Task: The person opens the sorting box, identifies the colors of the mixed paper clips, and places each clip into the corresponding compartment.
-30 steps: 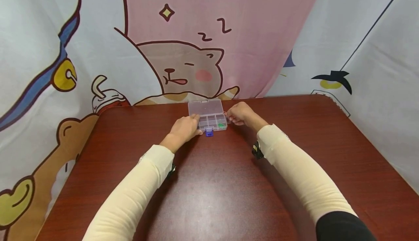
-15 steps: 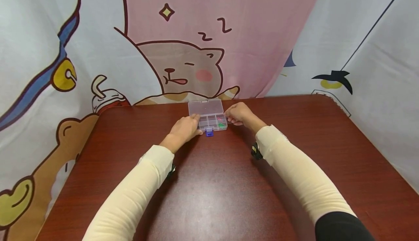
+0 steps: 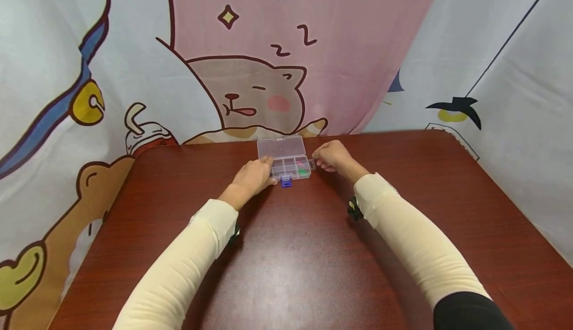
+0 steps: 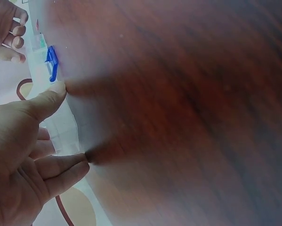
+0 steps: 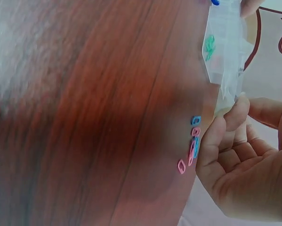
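Note:
A clear plastic compartment box (image 3: pixel 290 164) lies near the table's far edge, its lid (image 3: pixel 281 147) folded back and its blue latch (image 3: pixel 286 182) hanging in front. Green paper clips (image 3: pixel 303 171) and something pink (image 3: pixel 300 163) lie in its right-hand compartments. With thumb and fingers my left hand (image 3: pixel 255 174) grips the box's left end. My right hand (image 3: pixel 333 156) hovers just off the right end, fingers loosely curled, with nothing visible between them. Near it in the right wrist view, pink paper clips (image 5: pixel 181 166) and blue paper clips (image 5: pixel 196 120) lie on the table.
The reddish-brown tabletop (image 3: pixel 286 250) spreads out in front of the box. A printed cloth (image 3: pixel 358 46) hangs right behind the table's far edge. A clear hang tab (image 3: pixel 312 164) juts from the box's right end.
My right hand has drawn back to the right from the box, baring its hang tab. Pink now shows in the upper right compartment, where none showed a second ago. My left hand stays put.

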Motion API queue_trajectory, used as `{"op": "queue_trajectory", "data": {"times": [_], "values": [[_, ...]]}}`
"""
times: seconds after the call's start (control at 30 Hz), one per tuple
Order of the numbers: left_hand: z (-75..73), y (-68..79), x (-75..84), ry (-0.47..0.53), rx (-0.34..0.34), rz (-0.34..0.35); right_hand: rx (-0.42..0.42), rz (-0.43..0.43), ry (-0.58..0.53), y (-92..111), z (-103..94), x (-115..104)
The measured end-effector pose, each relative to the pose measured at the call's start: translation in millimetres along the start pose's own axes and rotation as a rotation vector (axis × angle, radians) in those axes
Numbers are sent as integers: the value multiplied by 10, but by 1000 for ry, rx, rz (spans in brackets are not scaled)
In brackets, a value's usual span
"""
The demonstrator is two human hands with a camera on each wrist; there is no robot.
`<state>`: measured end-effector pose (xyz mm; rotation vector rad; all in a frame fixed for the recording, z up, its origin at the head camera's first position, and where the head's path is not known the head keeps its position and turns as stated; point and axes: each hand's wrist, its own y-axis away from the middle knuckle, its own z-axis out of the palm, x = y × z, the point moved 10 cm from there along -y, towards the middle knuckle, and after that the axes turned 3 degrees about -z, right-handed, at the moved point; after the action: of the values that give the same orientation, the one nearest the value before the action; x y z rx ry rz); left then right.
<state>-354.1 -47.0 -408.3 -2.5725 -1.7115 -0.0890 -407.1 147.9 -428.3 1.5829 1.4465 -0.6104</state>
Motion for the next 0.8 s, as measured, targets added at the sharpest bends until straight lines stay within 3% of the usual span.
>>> {"op": "queue_trajectory", "data": {"times": [0.37,0.8], "values": [[-12,3,7,2,5,-3,58,1,-8,17,-219,111],[6,-19,3,4,-1,-1,70,69,-45,20,-378,362]]}}
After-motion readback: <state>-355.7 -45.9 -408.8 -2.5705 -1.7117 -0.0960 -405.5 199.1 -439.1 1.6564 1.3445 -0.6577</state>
